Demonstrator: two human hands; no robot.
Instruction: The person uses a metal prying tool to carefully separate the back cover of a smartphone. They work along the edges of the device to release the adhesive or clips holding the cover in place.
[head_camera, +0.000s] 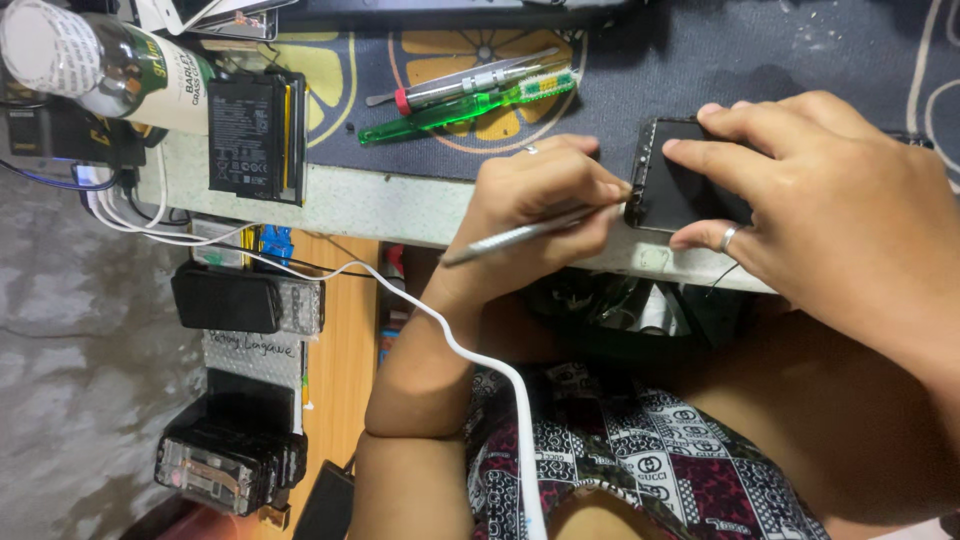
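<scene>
mat open right of green toothbrush (470, 105) | screwdriver (460, 85) beside it; battery (255, 135) blocks edge
</scene>
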